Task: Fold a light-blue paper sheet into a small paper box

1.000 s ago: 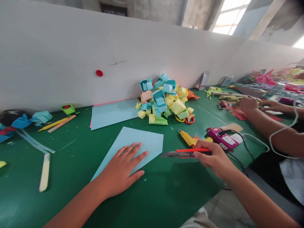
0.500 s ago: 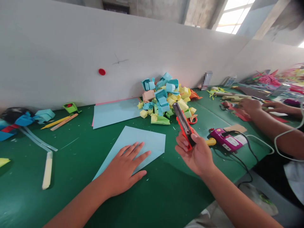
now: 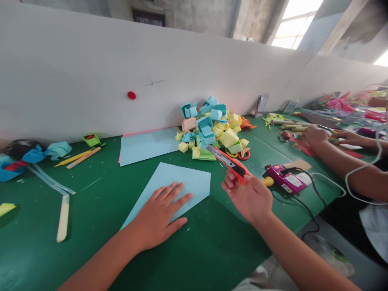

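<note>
Left hand (image 3: 160, 214), grip spread apart, lies flat on the blue sheet (image 3: 192, 182) on the near side of the counter (image 3: 212, 250), apparently steadying it; right hand (image 3: 253, 198), grip clamped on the utility knife (image 3: 232, 163), holds it raised at right, presumably to spare the sheet.

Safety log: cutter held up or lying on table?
Held up: the right hand's grip holds the cutter at a slant above the green table. Whether its blade is out: cannot tell.
</note>
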A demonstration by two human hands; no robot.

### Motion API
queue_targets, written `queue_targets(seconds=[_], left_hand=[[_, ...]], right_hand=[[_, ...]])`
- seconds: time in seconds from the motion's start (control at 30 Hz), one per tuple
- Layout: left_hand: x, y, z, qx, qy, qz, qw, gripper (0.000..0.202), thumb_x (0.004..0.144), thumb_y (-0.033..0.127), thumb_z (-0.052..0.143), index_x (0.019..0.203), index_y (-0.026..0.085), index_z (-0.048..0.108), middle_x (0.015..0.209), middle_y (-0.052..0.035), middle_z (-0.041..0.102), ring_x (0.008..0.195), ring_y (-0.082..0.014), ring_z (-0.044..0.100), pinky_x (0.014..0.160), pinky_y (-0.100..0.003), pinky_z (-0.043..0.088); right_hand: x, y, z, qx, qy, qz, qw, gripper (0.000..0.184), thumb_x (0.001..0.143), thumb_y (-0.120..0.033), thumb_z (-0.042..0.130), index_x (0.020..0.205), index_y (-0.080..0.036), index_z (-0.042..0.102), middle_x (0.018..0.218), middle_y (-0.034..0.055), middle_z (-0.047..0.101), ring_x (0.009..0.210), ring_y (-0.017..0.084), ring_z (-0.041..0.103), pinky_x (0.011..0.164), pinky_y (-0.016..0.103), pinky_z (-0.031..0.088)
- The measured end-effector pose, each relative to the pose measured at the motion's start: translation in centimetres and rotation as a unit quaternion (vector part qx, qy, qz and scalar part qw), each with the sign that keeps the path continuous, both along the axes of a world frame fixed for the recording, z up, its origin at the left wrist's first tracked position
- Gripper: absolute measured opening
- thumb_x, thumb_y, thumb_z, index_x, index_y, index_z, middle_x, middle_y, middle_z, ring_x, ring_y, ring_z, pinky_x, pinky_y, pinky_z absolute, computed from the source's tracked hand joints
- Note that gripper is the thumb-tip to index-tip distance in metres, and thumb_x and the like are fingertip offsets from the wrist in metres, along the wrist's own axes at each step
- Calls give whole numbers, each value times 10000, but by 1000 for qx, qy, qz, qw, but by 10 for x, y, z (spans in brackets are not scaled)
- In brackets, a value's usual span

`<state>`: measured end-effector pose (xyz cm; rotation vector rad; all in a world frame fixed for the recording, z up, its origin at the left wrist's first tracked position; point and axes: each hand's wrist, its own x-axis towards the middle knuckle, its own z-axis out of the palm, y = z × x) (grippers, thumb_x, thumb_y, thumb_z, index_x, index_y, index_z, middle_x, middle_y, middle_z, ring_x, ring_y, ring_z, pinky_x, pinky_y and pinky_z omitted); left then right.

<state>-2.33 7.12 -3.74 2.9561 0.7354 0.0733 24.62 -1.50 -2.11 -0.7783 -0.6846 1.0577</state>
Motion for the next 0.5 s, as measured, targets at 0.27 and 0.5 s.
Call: queue_targets(seconds=[0.27, 0.5], left_hand=[[1, 0, 1, -4, -3, 2, 1000, 585, 1039, 599, 339, 1588, 411, 268, 1689, 1, 171, 1521, -332, 266, 1204, -513, 250], [2, 1, 1, -7, -14, -4, 1000, 578, 1041, 582, 361, 1588, 431, 251, 1689, 15, 171, 1522, -330, 263, 1213, -519, 243]], right_hand=[[-2, -2, 0, 16, -39, -91, 995, 253, 821, -319, 518, 1040, -296, 642, 837, 26, 532, 706, 198, 493, 593, 334, 419], [6, -5, -17, -9, -236, -213, 948, 398, 805, -199, 608, 1183, -320, 642, 1205, 27, 596, 1039, 232, 541, 826, 365, 437]])
